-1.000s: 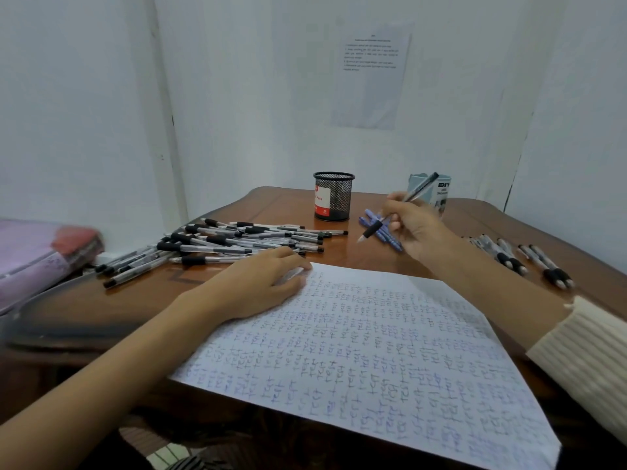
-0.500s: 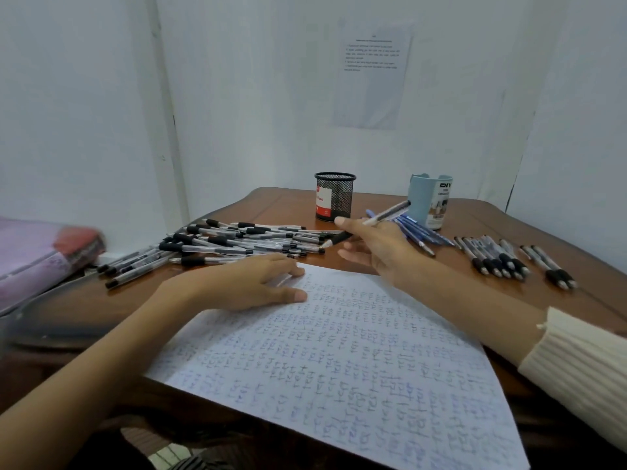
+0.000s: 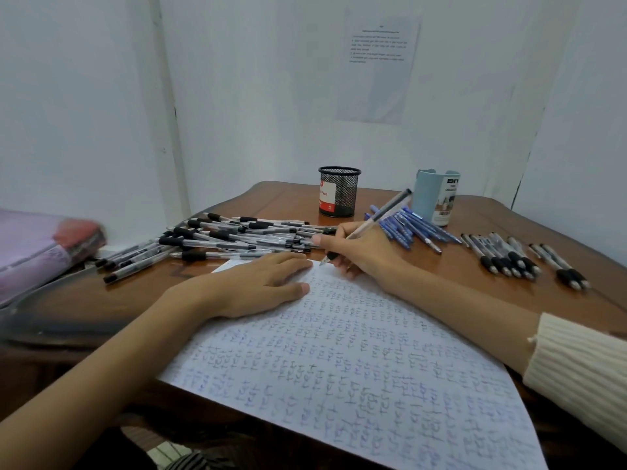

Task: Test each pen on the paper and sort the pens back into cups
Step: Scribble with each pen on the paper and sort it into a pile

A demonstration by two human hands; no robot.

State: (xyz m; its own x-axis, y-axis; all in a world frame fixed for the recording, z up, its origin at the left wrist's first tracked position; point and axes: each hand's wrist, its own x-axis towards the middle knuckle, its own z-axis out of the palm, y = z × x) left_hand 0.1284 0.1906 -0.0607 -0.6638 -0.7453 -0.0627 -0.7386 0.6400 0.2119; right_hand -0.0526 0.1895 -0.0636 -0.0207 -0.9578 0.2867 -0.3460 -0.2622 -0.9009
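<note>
We see the right hand (image 3: pixel 359 247) gripping a clear-barrelled, black-tipped pen (image 3: pixel 376 215) in a writing hold, its tip at the far edge of the scribble-covered white paper sheet (image 3: pixel 339 361), which the flat, straight-fingered left hand (image 3: pixel 258 286) presses onto the brown wooden table (image 3: pixel 281 201).

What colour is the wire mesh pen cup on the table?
The wire mesh cup is black, with a red-and-white label; head view.

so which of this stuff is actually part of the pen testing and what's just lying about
In the job: pen in the right hand, scribbled paper under the left hand, clear black-grip pens, blue pens, row of pens at right, black mesh cup, light blue cup.
Lying about: pink bundle at left, printed sheet on the wall.
</note>
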